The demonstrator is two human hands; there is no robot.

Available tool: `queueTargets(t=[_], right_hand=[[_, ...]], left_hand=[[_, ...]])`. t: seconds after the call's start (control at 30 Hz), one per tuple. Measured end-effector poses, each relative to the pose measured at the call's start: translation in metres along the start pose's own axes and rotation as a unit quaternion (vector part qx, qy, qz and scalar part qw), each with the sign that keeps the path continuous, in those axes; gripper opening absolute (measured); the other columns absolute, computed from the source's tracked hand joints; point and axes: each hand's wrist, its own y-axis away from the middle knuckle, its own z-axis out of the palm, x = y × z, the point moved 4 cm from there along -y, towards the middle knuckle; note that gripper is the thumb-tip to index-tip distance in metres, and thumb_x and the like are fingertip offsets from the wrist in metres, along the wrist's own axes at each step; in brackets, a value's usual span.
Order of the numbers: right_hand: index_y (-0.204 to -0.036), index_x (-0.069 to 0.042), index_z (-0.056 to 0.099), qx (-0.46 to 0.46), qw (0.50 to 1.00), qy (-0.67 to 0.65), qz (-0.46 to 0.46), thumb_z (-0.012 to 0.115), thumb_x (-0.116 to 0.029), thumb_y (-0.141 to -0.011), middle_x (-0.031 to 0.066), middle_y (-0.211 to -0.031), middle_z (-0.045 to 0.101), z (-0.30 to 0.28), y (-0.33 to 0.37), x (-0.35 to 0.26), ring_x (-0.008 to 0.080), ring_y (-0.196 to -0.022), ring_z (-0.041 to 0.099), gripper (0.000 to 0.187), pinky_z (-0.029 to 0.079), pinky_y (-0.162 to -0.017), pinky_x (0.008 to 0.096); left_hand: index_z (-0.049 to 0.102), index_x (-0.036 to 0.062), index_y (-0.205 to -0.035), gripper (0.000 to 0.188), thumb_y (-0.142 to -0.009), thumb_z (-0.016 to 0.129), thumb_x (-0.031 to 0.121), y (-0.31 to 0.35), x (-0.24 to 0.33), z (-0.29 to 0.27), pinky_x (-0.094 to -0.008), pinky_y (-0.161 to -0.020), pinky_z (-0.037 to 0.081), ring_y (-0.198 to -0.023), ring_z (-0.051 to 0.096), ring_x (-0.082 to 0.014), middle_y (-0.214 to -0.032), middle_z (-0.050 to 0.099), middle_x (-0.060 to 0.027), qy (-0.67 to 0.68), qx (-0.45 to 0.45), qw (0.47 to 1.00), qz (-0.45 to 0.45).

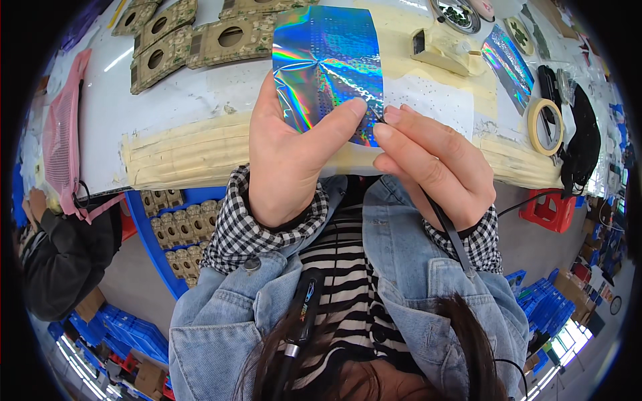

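A shiny blue holographic sheet [328,47], dotted with rows of small marks, is held up over the near side of the table. My left hand [291,150] grips it, with the thumb across its front and the other fingers hidden behind. In my right hand [438,157], thumb and fingertips are pinched round a slim dark pair of tweezers [449,230], whose long end slants down past my wrist. The tip meets the sheet's lower right part, close to my left thumb. Whether the tip holds a tiny piece is too small to tell.
Several camouflage-patterned parts with round holes [231,37] lie at the back left. On the right are a masking tape roll [546,127], another holographic strip [508,70] and a bowl of small dark pieces [458,15]. A pink mesh bag [63,134] hangs at the left edge, near another person's sleeve [73,260].
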Motion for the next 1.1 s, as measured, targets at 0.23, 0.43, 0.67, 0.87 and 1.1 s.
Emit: queueTargets(t=[0.23, 0.43, 0.67, 0.87, 1.1], right_hand=[[-0.104, -0.001, 0.069, -0.011, 0.997, -0.028, 0.067, 0.074, -0.006, -0.076, 0.0147, -0.099, 0.067, -0.008, -0.001, -0.002, 0.0272, -0.091, 0.068, 0.029, 0.057, -0.081, 0.0343], [-0.103, -0.001, 0.07, 0.008, 0.99, -0.08, 0.115, 0.074, -0.004, -0.075, 0.0138, -0.095, 0.068, -0.012, 0.002, 0.003, 0.0251, -0.087, 0.068, 0.028, 0.056, -0.076, 0.0314], [-0.1, -0.002, 0.07, 0.039, 0.986, -0.082, 0.138, 0.075, -0.002, -0.074, 0.0125, -0.09, 0.068, -0.015, 0.013, 0.013, 0.0238, -0.08, 0.067, 0.026, 0.056, -0.072, 0.0316], [-0.099, -0.003, 0.071, -0.035, 0.994, 0.004, 0.103, 0.077, -0.007, -0.072, 0.0102, -0.089, 0.066, -0.004, 0.028, 0.015, 0.0266, -0.083, 0.065, 0.028, 0.056, -0.078, 0.0394], [-0.094, -0.007, 0.07, -0.032, 0.995, 0.066, 0.063, 0.078, -0.012, -0.066, 0.0046, -0.084, 0.065, 0.002, 0.034, 0.015, 0.0228, -0.077, 0.062, 0.029, 0.055, -0.071, 0.0356]], left_hand=[[0.049, -0.0004, -0.118, 0.039, -0.082, 0.065, -0.006, 0.0, -0.001, 0.0, -0.0279, -0.079, 0.053, -0.09, 0.064, -0.0138, -0.104, 0.065, -0.0079, -0.003, -0.005, 1.0, 0.014], [0.049, -0.0006, -0.117, 0.038, -0.083, 0.065, -0.006, 0.0, -0.001, 0.0, -0.0283, -0.077, 0.053, -0.089, 0.064, -0.0141, -0.103, 0.065, -0.0084, -0.006, -0.005, 1.0, 0.014], [0.05, 0.0, -0.118, 0.035, -0.086, 0.062, -0.006, 0.001, -0.001, 0.0, -0.029, -0.079, 0.052, -0.088, 0.063, -0.0149, -0.102, 0.065, -0.0081, 0.037, 0.027, 0.998, 0.044], [0.053, 0.0026, -0.119, 0.029, -0.091, 0.058, 0.003, -0.001, -0.006, -0.01, -0.0342, -0.088, 0.05, -0.1, 0.062, -0.0176, -0.112, 0.063, -0.0077, 0.027, 0.004, 0.997, 0.07], [0.054, 0.0031, -0.119, 0.028, -0.092, 0.058, 0.005, 0.001, -0.007, -0.009, -0.0339, -0.088, 0.049, -0.099, 0.061, -0.0168, -0.112, 0.063, -0.007, 0.03, 0.004, 0.997, 0.068]])
